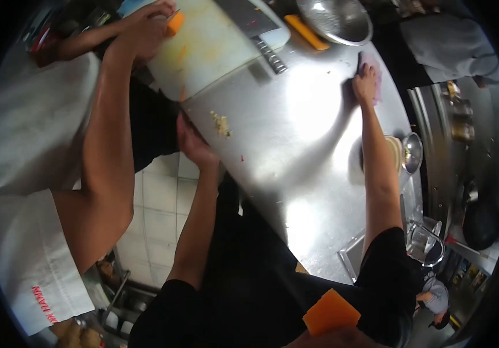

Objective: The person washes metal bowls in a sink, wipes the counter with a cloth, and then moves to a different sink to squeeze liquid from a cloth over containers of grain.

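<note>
My right hand (365, 86) presses a pale pinkish-purple cloth (374, 66) onto the steel table (261, 133) near its far right edge, fingers bent over it. At the near edge, below a white cutting board (211, 64), my left hand (196, 144) is cupped with its palm turned up. Nothing shows in it, though the table rim partly hides the fingers. Between the hands lies a small heap of chopped pale bits (221, 124). A red scrap (242, 158) sits close by.
On the left, a co-worker's hands (145, 29) hold an orange block (174, 23) over the board. A cleaver (255, 26) lies across the board, handle overhanging. An orange-handled tool (306, 32), a metal bowl (339, 17) and a small bowl (412, 153) stand around.
</note>
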`<state>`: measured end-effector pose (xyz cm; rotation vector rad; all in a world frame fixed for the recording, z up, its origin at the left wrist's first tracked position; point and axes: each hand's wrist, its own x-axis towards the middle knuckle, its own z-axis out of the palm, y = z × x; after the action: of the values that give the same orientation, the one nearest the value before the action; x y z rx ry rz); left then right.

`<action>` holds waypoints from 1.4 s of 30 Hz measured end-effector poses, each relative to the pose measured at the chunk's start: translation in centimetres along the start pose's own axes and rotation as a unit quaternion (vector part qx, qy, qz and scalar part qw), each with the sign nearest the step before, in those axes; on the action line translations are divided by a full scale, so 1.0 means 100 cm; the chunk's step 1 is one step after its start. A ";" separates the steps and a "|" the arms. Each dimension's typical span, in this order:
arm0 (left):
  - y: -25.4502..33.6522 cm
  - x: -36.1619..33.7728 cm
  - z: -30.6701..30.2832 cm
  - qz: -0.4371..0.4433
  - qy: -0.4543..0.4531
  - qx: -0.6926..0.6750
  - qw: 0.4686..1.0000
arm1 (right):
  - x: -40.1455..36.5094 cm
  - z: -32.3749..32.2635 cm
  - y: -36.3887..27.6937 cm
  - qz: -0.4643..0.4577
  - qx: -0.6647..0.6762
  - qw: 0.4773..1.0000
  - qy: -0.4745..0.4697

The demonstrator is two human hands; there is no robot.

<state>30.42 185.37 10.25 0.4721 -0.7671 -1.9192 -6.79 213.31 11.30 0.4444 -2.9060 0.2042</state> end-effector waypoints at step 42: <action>0.088 -0.152 0.020 -0.423 -0.162 -0.244 0.858 | -0.454 -0.417 -0.106 0.094 0.976 0.063 -0.188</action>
<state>41.72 196.76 17.72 0.1598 -0.2240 -2.9659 46.01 222.92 43.35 -0.0662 0.0692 -2.4651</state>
